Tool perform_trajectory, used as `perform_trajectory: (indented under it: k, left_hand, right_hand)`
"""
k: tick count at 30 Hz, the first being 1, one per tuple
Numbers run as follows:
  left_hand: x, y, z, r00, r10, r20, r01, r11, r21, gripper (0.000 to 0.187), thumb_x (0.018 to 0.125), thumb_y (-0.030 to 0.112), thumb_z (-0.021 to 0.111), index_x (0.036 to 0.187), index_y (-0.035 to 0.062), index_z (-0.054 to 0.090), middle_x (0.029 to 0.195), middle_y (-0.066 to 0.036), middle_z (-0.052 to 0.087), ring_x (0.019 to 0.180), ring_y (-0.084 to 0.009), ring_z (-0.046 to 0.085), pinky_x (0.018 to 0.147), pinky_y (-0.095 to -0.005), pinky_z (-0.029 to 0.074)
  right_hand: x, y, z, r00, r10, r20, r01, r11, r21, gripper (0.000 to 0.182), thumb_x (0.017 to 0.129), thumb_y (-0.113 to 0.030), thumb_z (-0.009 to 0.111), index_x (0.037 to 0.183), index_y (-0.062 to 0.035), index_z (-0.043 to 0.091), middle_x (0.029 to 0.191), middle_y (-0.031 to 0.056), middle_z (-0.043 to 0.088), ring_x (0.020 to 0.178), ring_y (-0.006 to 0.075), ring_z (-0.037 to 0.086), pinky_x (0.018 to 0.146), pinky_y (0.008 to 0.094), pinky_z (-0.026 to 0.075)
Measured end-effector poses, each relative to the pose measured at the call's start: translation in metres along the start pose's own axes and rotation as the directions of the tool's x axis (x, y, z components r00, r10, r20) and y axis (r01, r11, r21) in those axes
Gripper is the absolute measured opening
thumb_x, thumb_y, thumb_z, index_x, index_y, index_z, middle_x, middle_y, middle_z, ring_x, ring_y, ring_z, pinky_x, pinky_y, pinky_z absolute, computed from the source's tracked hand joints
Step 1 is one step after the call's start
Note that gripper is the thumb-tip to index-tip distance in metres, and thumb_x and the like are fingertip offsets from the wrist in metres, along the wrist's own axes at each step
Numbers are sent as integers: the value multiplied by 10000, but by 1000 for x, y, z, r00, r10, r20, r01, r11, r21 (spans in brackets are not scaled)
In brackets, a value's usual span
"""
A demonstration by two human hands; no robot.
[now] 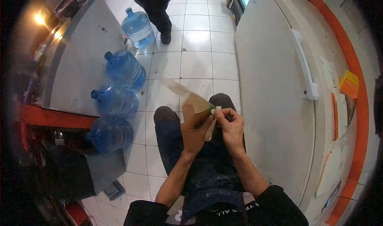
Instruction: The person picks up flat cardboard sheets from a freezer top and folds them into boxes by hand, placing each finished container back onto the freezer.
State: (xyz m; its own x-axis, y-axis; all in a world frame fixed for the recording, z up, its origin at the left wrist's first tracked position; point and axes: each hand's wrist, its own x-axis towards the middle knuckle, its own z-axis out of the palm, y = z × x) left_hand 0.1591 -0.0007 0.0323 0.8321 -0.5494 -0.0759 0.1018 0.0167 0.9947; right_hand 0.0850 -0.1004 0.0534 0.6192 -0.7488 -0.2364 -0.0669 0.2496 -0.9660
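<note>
Head view: your left hand (194, 132) is closed on a folded piece of brown paper (194, 105), which sits above your lap, between your knees. Your right hand (230, 126) has thumb and forefinger pinched together on a small white-and-green piece (214, 110) at the paper's right edge; the fingertips of both hands nearly meet there.

To your left, four big blue jugs stand in a row on the tiled floor (195, 60): the farthest jug (138, 30) has a pale band around it, then come the second jug (127, 70), the third jug (116, 101) and the nearest jug (112, 135). You cannot tell whether they hold water.

Your fingers cover part of the paper, so whether it is a bag or a flat sheet is unclear, and its far end blurs into a pale streak. The top edge cuts off another person (153, 6), leaving mainly dark-clad legs. Deep shadow hides much of the lower left, beside the nearest jug.
</note>
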Motion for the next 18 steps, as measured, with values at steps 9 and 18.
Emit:
perform_trajectory:
  k: [9, 18]
  left_hand:
    - [-4, 6, 3, 999, 39, -9, -38, 996, 81, 256, 888, 80, 747, 1133, 8, 728, 1021, -105, 755, 886, -125, 695, 798, -264, 559]
    - [-3, 8, 14, 975, 218, 50, -222, 924, 312, 236, 862, 49, 757, 1094, 13, 739, 989, -134, 751, 900, -182, 724, 786, -296, 578]
  right_hand:
    - [-6, 2, -3, 1000, -13, -19, 14, 999, 38, 223, 936, -201, 719, 868, 5, 670, 813, 11, 660, 754, 71, 570, 711, 243, 471]
    - [-4, 3, -15, 998, -9, -67, 9, 1000, -11, 237, 936, -212, 726, 838, -13, 644, 809, 4, 648, 762, 64, 558, 711, 244, 470]
